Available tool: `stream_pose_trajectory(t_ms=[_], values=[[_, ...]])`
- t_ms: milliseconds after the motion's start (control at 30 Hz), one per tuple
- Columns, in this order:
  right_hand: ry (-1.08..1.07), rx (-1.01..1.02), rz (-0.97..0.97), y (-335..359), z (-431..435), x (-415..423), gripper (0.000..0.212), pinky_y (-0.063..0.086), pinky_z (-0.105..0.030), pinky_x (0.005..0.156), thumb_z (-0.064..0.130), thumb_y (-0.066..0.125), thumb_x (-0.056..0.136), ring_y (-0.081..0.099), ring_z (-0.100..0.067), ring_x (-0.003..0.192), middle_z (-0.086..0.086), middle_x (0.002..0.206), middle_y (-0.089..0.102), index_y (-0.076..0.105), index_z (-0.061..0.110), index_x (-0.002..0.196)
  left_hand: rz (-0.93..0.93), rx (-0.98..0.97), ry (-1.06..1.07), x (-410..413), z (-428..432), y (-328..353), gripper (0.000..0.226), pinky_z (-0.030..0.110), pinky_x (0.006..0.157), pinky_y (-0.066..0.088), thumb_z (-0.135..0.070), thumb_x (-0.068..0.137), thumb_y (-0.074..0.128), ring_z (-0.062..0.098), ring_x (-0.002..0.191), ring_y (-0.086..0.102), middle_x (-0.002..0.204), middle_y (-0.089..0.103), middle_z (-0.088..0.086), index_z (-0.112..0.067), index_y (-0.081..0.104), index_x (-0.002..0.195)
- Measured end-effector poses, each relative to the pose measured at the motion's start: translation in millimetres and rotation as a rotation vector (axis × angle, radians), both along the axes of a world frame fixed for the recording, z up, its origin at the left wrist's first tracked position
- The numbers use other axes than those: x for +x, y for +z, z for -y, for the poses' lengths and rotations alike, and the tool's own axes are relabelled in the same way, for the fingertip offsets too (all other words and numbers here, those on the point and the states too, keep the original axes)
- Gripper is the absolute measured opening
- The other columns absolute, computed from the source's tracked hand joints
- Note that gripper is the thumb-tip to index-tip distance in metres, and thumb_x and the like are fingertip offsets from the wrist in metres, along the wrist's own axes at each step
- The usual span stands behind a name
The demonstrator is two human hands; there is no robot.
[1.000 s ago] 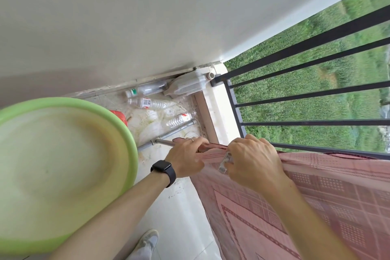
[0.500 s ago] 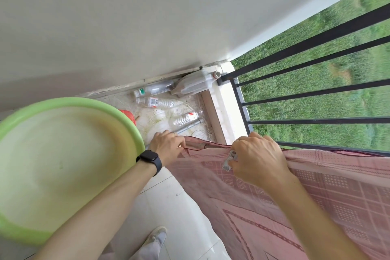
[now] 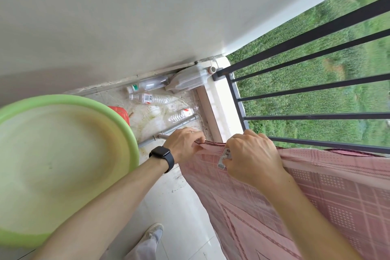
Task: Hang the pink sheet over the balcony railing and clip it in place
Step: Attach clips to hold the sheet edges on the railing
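Here, a pink sheet (image 3: 316, 196) hangs over the black balcony railing (image 3: 316, 145), with both hands at its top edge.

The sheet is checked with darker lines and dotted squares, and drapes down the railing's inner side. At left, a lime-green basin (image 3: 69, 102) shows a yellowed inner bottom. Clear plastic bottles (image 3: 152, 98) lie on the corner floor. The left hand (image 3: 185, 143) pinches the sheet's end corner. The right hand (image 3: 251, 158), fingers curled, grips a small metal clip (image 3: 224, 158) against the fabric.

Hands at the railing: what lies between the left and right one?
Head view: the pink sheet stretches from the left hand to the right hand, which pinches a silvery clip.
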State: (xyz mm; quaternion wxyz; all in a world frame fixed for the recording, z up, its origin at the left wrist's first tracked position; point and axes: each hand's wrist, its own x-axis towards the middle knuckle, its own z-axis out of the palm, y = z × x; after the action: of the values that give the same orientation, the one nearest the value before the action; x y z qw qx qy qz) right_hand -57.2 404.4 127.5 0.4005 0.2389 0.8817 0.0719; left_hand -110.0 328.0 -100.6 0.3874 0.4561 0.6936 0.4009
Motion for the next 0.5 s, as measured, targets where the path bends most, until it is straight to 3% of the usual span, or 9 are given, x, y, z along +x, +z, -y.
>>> stream_pose_trajectory(t_ms=[100,167,300,500], values=[[-0.001,-0.005,0.010,1,0,-3,0.018,0.041,-0.034,0.088,0.038,0.056,0.092,0.053,-0.017,0.103,0.010,0.096,0.062,0.057,0.021,0.086,0.044,-0.066,-0.033,-3,-5,5,0.042,0.038,0.085,0.051,-0.051,0.088,0.049,0.016,0.108,0.059,0.118,0.067,-0.011,-0.032,0.051,0.125],[0.007,-0.002,0.019,1,0,-5,0.018,0.041,-0.034,0.086,0.036,0.055,0.092,0.053,-0.017,0.102,0.010,0.092,0.060,0.053,0.021,0.082,0.003,-0.096,-0.090,-5,-11,2,0.047,0.037,0.088,0.050,-0.042,0.087,0.048,0.018,0.114,0.057,0.121,0.066,-0.006,-0.037,0.048,0.133],[-0.007,-0.022,0.034,-1,4,-6,0.021,0.041,-0.034,0.086,0.040,0.056,0.092,0.053,-0.018,0.102,0.009,0.095,0.063,0.055,0.021,0.083,-0.162,-0.152,-0.171,-11,-16,-2,0.023,0.027,0.078,0.040,-0.034,0.095,0.050,0.019,0.102,0.058,0.102,0.067,-0.002,-0.033,0.068,0.109],[-0.101,-0.006,-0.002,0,-3,-5,0.029,0.044,-0.035,0.088,0.043,0.058,0.091,0.055,-0.020,0.112,0.006,0.113,0.064,0.064,0.022,0.109,-0.127,-0.166,-0.117,0,-26,-9,0.015,0.033,0.080,0.046,-0.030,0.095,0.054,0.025,0.093,0.060,0.093,0.065,0.003,-0.031,0.066,0.104]])
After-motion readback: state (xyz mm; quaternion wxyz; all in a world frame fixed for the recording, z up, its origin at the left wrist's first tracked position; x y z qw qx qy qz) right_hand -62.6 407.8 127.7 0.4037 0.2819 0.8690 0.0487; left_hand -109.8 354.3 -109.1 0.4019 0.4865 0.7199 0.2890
